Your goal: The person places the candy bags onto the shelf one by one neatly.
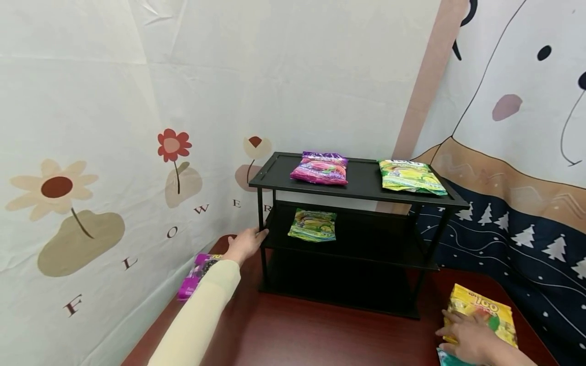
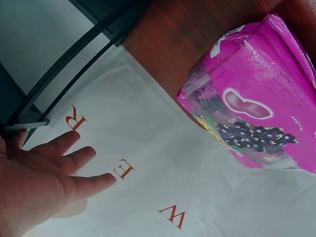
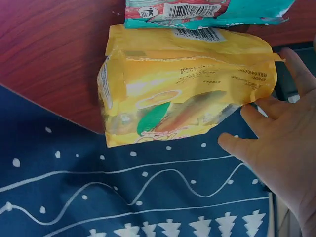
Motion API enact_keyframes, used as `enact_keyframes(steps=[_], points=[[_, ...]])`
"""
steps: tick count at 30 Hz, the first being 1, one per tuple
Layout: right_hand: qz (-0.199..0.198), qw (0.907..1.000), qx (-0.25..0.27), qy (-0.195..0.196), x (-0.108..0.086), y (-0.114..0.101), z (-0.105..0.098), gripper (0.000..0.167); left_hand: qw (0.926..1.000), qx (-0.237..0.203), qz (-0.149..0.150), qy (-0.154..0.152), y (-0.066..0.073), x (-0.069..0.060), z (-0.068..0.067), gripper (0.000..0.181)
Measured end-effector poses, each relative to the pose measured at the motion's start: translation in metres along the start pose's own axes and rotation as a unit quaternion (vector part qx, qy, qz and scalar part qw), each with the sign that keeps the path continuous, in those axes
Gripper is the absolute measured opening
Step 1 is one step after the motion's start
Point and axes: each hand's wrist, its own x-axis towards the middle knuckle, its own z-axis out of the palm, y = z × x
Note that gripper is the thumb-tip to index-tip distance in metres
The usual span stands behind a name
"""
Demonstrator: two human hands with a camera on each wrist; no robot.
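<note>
My left hand (image 1: 244, 245) is at the left side of a black three-tier shelf (image 1: 366, 249), its fingertips touching the middle tier's edge. In the left wrist view its fingers (image 2: 79, 160) are spread. Over the yellow candy bag (image 1: 503, 321) at the table's right is my right hand (image 1: 473, 338). The right wrist view shows its extended fingers and thumb around one end of that bag. Half hidden below that hand lies a teal bag (image 1: 450, 359). A purple bag with dark berries (image 2: 256, 98) lies left of the shelf, partly behind my left sleeve.
The shelf's top tier carries a purple-pink bag (image 1: 322, 168) and a yellow-green bag (image 1: 410, 177). A green bag (image 1: 313, 225) lies on the middle tier. Behind the reddish-brown table (image 1: 297, 330) hang a pale flower-print cloth (image 1: 105, 101) and a dark tree-print cloth (image 1: 545, 269).
</note>
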Motion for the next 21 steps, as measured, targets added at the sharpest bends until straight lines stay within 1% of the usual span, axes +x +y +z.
enact_keyframes(steps=[5, 8, 10, 13, 16, 17, 18, 20, 21], points=[[-0.031, 0.9976, -0.059, -0.019, 0.001, 0.002, 0.007, 0.021, 1.0000, -0.001, 0.004, 0.006, -0.002, 0.001, 0.001, 0.054], [-0.050, 0.9931, -0.105, -0.015, 0.003, 0.003, 0.012, 0.014, 1.0000, 0.000, 0.003, 0.009, -0.002, 0.002, 0.001, 0.054], [-0.063, 0.9888, -0.135, -0.006, 0.003, 0.003, 0.015, 0.014, 0.9999, 0.002, 0.002, 0.010, -0.002, 0.002, 0.001, 0.054], [-0.096, 0.9776, -0.186, 0.018, 0.004, 0.003, 0.022, 0.018, 0.9999, 0.005, 0.002, 0.010, -0.002, 0.002, 0.001, 0.054], [-0.132, 0.9601, -0.242, 0.048, 0.005, 0.004, 0.028, 0.023, 0.9999, 0.005, 0.003, 0.012, -0.001, 0.002, 0.001, 0.054], [-0.147, 0.9556, -0.248, 0.060, 0.006, 0.005, 0.029, 0.023, 0.9999, 0.005, 0.003, 0.012, -0.001, 0.002, 0.001, 0.054], [-0.152, 0.9549, -0.247, 0.065, 0.007, 0.005, 0.030, 0.022, 0.9999, 0.007, 0.003, 0.013, 0.000, 0.001, 0.001, 0.054], [-0.158, 0.9548, -0.241, 0.072, 0.009, 0.004, 0.030, 0.020, 0.9999, 0.007, 0.002, 0.012, 0.000, 0.001, 0.001, 0.054], [-0.157, 0.9574, -0.231, 0.072, 0.009, 0.003, 0.030, 0.019, 0.9999, 0.008, 0.001, 0.011, 0.000, 0.001, 0.001, 0.054]])
